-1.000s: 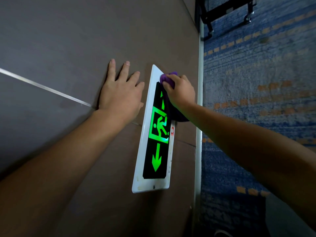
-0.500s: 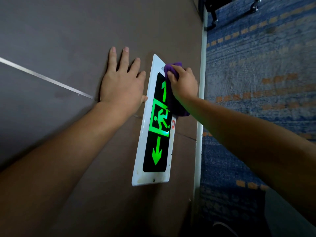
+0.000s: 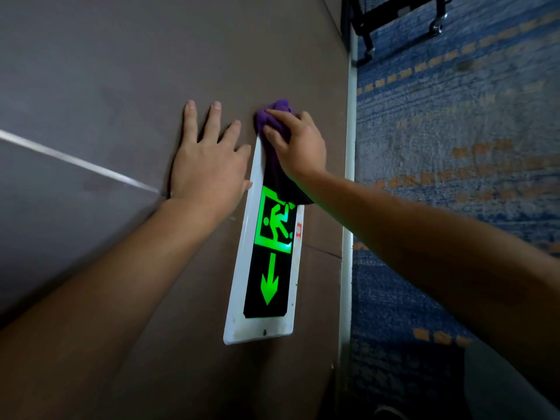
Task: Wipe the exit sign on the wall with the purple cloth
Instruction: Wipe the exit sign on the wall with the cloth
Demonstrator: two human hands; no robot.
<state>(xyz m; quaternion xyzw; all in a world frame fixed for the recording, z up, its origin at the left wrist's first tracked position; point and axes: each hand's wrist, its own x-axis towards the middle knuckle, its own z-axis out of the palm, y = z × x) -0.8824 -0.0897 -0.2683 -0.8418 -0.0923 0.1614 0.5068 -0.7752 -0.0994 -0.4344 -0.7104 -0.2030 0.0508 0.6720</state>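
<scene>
Right fingers (image 3: 274, 115) pinch the cloth (image 3: 274, 112) at the sign's (image 3: 266, 268) far end; its long axis runs back toward the person.

Right hand (image 3: 298, 144) with purple cloth (image 3: 274, 115) now at far end of exit sign (image 3: 266, 247), cloth bunched over sign's end corner and onto wall beyond it; earlier it sat lower, on dark panel just above green arrow. Upper arrow on sign, visible before, now covered by cloth and hand. Trailing cloth drapes over top edge of running-figure pictogram. Cloth shifted toward sign's left rim.
</scene>
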